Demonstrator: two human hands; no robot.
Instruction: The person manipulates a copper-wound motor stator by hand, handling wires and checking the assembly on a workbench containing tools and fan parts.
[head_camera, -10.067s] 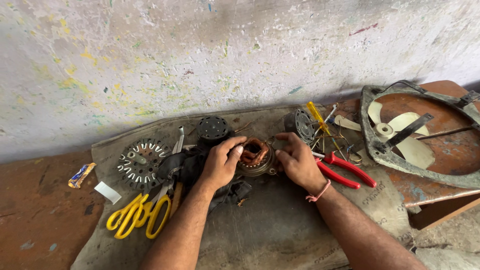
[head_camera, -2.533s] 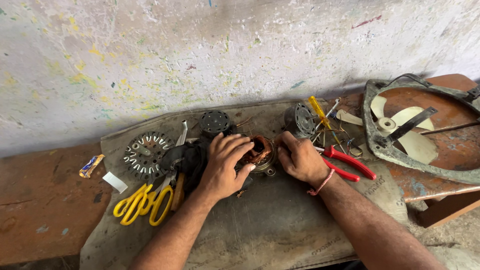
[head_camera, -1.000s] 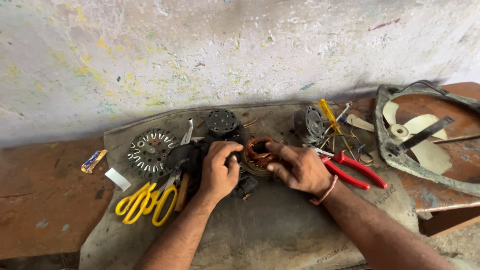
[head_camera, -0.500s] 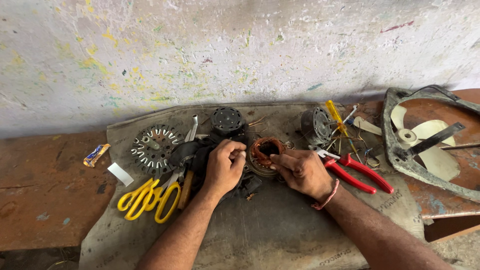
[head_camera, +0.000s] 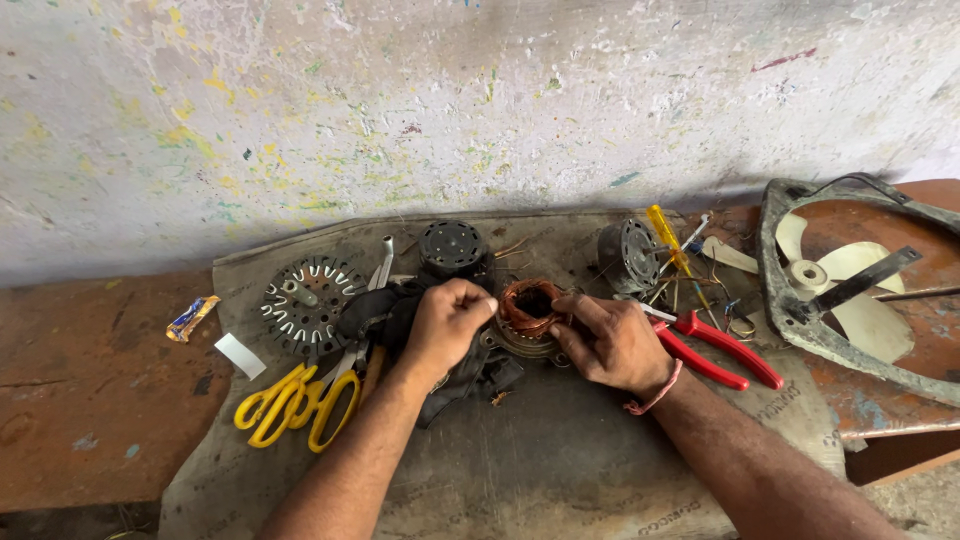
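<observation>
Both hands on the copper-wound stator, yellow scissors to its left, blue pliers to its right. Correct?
Not quite: the pliers have red handles, not blue, as the head view shows. The rest holds: the left hand and right hand are both on the copper-wound stator, with the yellow scissors to its left.

Copper-brown winding (head_camera: 530, 305), yellow-handled scissors (head_camera: 295, 405), red-handled pliers (head_camera: 715, 350), paint-speckled whitish wall (head_camera: 450, 100).

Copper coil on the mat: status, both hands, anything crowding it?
Left hand and right hand grip copper coil from both sides. Coil upright on mat. Red pliers beside right hand, yellow scissors left.
</observation>
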